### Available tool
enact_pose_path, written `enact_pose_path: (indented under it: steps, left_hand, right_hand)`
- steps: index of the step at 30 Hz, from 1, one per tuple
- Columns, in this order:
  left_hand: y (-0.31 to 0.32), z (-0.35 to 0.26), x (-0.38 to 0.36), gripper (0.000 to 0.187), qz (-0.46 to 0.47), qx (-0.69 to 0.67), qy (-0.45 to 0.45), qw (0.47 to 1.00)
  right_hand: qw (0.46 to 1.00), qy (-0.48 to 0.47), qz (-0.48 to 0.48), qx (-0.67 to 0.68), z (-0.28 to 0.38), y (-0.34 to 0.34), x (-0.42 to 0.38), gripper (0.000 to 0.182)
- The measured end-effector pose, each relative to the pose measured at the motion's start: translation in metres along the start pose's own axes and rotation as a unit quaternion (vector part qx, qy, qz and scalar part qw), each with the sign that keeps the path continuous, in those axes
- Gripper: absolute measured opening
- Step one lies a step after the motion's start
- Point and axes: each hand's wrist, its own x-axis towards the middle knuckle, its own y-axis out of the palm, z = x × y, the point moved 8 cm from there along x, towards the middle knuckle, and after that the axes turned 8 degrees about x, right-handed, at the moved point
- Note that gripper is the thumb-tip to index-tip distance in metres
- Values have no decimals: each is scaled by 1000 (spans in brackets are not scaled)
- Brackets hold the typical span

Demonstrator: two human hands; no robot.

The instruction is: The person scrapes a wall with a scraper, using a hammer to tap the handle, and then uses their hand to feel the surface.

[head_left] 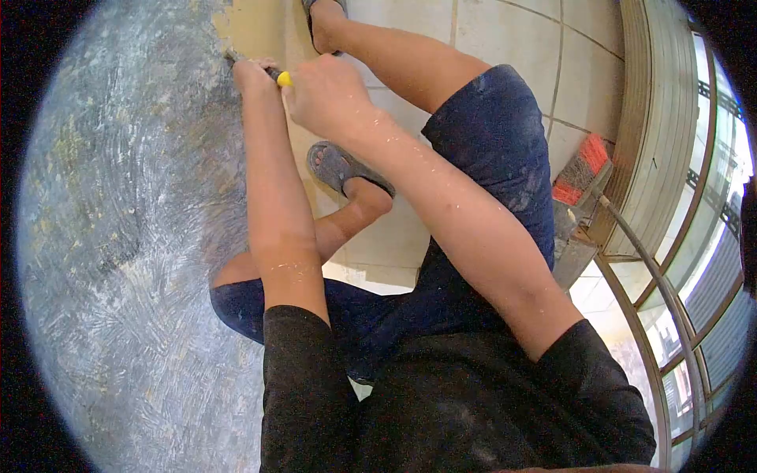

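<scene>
A scraper with a black and yellow handle [285,79] lies across both my hands, its dark tip [230,57] against the textured blue-grey wall surface [134,221]. My left hand [252,76] is closed around the front part of the tool, close to the wall. Behind it, my right hand [327,91] grips the handle's yellow end. Much of the tool is hidden by my fingers. Beside the tip, a bare yellowish patch [248,27] meets the ragged edge of the grey coating.
My feet in grey slippers [335,165] rest on the pale tiled floor [497,35]. To the right lies a broom with red bristles [583,169], its long handle running along a window frame [631,323]. A dustpan-like grey piece [572,256] is near it.
</scene>
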Motion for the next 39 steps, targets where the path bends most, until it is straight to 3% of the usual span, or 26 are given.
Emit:
enact_pose_path:
  steps: [3,5,7,8,10,12,16,18,19,21,23,25,27,30,33,34,35,36,37,39]
  left_hand:
    - [-3,-19,-22,13,59,47,37,996]
    - [-19,-16,-44,13,-3,7,-77,997]
    - [-23,-10,-24,11,34,-1,-51,998]
    - [-13,-14,-14,11,54,84,29,995]
    - [6,-10,-8,12,79,175,101,976]
    - [9,1,0,14,-31,60,-16,998]
    - [-12,-14,-26,15,0,49,10,999]
    - [-22,-11,-32,15,49,-69,-74,994]
    - [-21,-10,-32,15,48,-70,-75,994]
    - [-24,-17,-31,16,4,39,15,999]
    - [-7,-19,-15,20,2,181,95,979]
    - [12,3,0,22,-37,18,-16,999]
    - [0,-2,2,21,-50,77,5,996]
    - [-31,-7,7,22,-13,66,-22,997]
    - [-20,-4,-17,22,111,-116,-109,981]
    - [-6,-24,-45,21,32,56,11,998]
    - [-2,-42,-68,21,-50,228,128,964]
    - [4,-23,-39,16,5,148,77,986]
    - [8,-15,-12,16,10,150,76,986]
    - [6,4,18,10,-36,-7,-39,999]
  right_hand:
    - [999,-37,-7,-2,14,3,-14,20]
    - [999,-35,9,12,31,-3,-22,20]
    - [999,-33,33,25,31,3,-18,20]
    - [999,-24,39,4,24,10,-9,21]
    - [999,-6,44,-16,6,16,-4,21]
    - [999,30,1,16,-8,4,4,21]
    - [1000,1,26,15,18,7,-13,22]
    - [998,5,53,22,31,-3,-23,22]
    - [998,5,55,22,30,-5,-21,22]
    - [998,-38,57,-15,34,-4,-17,21]
    - [999,-16,38,-11,9,19,1,20]
    - [1000,9,1,-13,-6,12,8,19]
    - [1000,8,-1,0,-5,13,5,18]
    - [999,-37,6,2,20,2,-14,22]
    - [999,-50,-2,-1,41,-17,-23,25]
    - [999,-52,3,0,37,-12,-16,25]
    - [999,-40,13,0,26,-3,-4,25]
    - [999,-24,20,0,15,3,2,26]
    - [1000,-20,16,-1,8,4,4,26]
    - [1000,6,-12,29,-6,8,6,25]
